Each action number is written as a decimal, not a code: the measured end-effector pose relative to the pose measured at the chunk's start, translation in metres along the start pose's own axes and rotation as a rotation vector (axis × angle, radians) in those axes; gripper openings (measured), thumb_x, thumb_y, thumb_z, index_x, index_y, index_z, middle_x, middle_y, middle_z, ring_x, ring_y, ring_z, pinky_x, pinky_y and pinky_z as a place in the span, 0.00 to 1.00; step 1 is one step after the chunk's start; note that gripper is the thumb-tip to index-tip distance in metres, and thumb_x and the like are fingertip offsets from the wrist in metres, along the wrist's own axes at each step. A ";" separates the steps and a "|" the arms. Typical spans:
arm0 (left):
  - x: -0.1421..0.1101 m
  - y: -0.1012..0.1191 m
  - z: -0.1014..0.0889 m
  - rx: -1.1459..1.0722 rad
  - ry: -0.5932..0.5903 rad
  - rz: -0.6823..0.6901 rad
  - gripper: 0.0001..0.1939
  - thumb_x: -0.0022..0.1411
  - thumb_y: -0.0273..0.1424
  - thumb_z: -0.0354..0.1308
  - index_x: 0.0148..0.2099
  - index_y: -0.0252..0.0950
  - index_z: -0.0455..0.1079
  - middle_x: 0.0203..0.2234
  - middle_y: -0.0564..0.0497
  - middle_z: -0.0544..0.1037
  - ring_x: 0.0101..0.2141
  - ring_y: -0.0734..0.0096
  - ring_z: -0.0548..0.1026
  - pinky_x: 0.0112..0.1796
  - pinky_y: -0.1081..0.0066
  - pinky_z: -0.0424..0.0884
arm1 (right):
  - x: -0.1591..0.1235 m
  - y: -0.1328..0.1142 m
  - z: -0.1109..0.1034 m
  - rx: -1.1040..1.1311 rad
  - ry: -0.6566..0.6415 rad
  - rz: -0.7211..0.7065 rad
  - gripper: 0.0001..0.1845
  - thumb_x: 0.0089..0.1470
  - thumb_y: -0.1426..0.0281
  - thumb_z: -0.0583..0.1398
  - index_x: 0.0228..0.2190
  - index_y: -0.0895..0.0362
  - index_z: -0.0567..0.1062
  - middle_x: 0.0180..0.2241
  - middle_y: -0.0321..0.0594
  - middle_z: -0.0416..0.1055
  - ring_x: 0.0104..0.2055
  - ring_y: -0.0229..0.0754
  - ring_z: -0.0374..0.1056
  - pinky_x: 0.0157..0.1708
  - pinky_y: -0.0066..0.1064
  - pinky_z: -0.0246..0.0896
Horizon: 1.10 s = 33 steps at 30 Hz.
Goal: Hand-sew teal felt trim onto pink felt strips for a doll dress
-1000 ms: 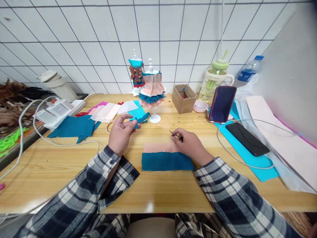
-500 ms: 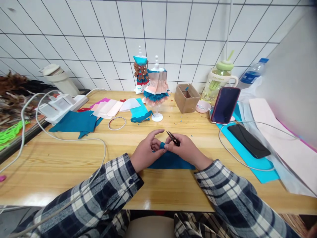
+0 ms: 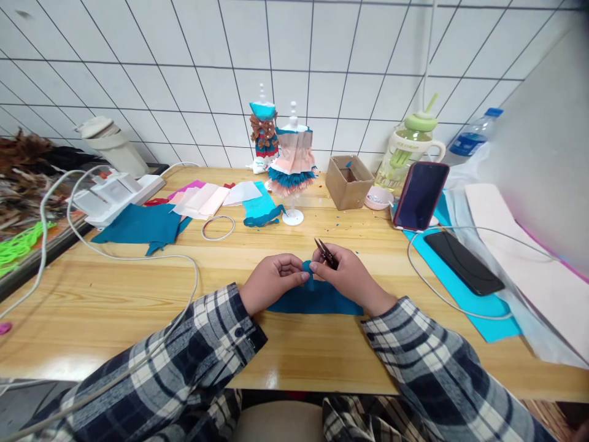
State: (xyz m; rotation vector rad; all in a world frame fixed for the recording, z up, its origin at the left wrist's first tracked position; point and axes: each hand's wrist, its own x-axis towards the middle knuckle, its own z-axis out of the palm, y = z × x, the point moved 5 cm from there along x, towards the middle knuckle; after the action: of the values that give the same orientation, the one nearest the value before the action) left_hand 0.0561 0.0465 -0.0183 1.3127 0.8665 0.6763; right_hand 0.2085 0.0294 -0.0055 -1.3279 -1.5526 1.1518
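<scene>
Between my two hands is a small folded strip of teal crepe paper (image 3: 308, 266), its lower end hanging down. My left hand (image 3: 275, 279) pinches its left side between thumb and fingers. With thumb and fingertips, my right hand (image 3: 344, 274) pinches the right side and also keeps a pair of dark thread snips (image 3: 326, 252) in its grip, blades pointing up and away. Under both hands a larger teal crepe paper piece (image 3: 317, 302) lies flat on the wooden table. A small dress form (image 3: 294, 156) in a pink and teal ruffled paper outfit stands beyond.
A second dressed form (image 3: 264, 132), a cardboard box (image 3: 350, 183) and a pink dish (image 3: 378, 197) stand at the back. Coloured paper (image 3: 138, 226) and a power strip (image 3: 122, 199) are at left. Phones (image 3: 461, 261), a green-lidded bottle (image 3: 409, 147) and a looped cable (image 3: 411, 270) are at right.
My left fingers have curled in, the raised index finger coming down onto the strip. More of the teal strip now shows between my hands. The snips have shifted slightly right.
</scene>
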 end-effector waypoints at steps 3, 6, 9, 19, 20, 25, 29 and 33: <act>0.001 -0.001 -0.001 -0.017 0.016 -0.017 0.17 0.47 0.38 0.70 0.32 0.33 0.69 0.24 0.55 0.74 0.27 0.77 0.72 0.32 0.75 0.67 | 0.000 0.000 -0.001 -0.019 0.006 -0.016 0.07 0.51 0.65 0.61 0.30 0.56 0.71 0.22 0.30 0.64 0.24 0.34 0.58 0.25 0.26 0.53; 0.000 0.004 -0.003 -0.010 0.039 0.004 0.16 0.47 0.37 0.70 0.32 0.32 0.69 0.25 0.55 0.74 0.27 0.77 0.71 0.31 0.75 0.66 | 0.001 -0.001 -0.002 -0.036 0.022 -0.030 0.08 0.51 0.64 0.61 0.29 0.56 0.71 0.24 0.31 0.65 0.25 0.34 0.59 0.26 0.27 0.53; -0.001 0.007 -0.004 -0.066 0.012 0.002 0.16 0.49 0.38 0.68 0.32 0.33 0.67 0.26 0.54 0.75 0.27 0.76 0.71 0.31 0.75 0.65 | 0.000 -0.002 -0.005 -0.013 0.039 -0.042 0.09 0.52 0.63 0.61 0.31 0.56 0.71 0.25 0.32 0.66 0.27 0.35 0.60 0.28 0.27 0.55; -0.003 0.004 0.003 0.228 -0.087 -0.005 0.11 0.51 0.35 0.63 0.33 0.34 0.70 0.21 0.56 0.70 0.23 0.78 0.66 0.26 0.76 0.61 | -0.004 -0.004 0.004 -0.204 -0.022 -0.038 0.08 0.50 0.64 0.62 0.30 0.55 0.74 0.20 0.30 0.62 0.23 0.34 0.56 0.23 0.26 0.49; -0.003 0.006 0.002 0.256 -0.063 0.002 0.10 0.51 0.35 0.63 0.33 0.34 0.71 0.21 0.56 0.70 0.23 0.78 0.66 0.26 0.76 0.61 | -0.003 -0.004 0.002 -0.201 -0.001 -0.031 0.07 0.51 0.65 0.61 0.29 0.55 0.74 0.21 0.30 0.63 0.24 0.34 0.57 0.24 0.26 0.50; -0.001 0.011 -0.008 0.358 0.017 0.032 0.11 0.52 0.36 0.62 0.33 0.33 0.72 0.21 0.56 0.70 0.23 0.77 0.65 0.25 0.76 0.60 | -0.002 -0.006 -0.009 -0.183 0.120 -0.016 0.07 0.51 0.65 0.60 0.28 0.56 0.73 0.24 0.33 0.68 0.25 0.35 0.59 0.26 0.27 0.53; -0.002 0.008 -0.004 0.291 -0.072 0.008 0.09 0.52 0.35 0.61 0.33 0.34 0.70 0.21 0.55 0.72 0.23 0.76 0.68 0.26 0.76 0.62 | -0.003 -0.005 -0.004 -0.147 0.051 -0.018 0.13 0.52 0.60 0.61 0.35 0.56 0.75 0.27 0.34 0.71 0.27 0.36 0.62 0.28 0.28 0.56; -0.004 0.005 0.001 0.335 -0.094 0.011 0.07 0.53 0.33 0.60 0.32 0.34 0.71 0.20 0.56 0.72 0.22 0.77 0.67 0.25 0.77 0.62 | -0.004 -0.003 0.005 -0.243 -0.060 0.013 0.07 0.49 0.64 0.63 0.29 0.56 0.76 0.22 0.31 0.68 0.24 0.34 0.59 0.24 0.26 0.51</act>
State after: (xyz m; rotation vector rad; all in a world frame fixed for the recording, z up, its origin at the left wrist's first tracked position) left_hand 0.0550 0.0434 -0.0124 1.6360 0.9230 0.4857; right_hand 0.2036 0.0242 -0.0038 -1.4736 -1.7741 1.0440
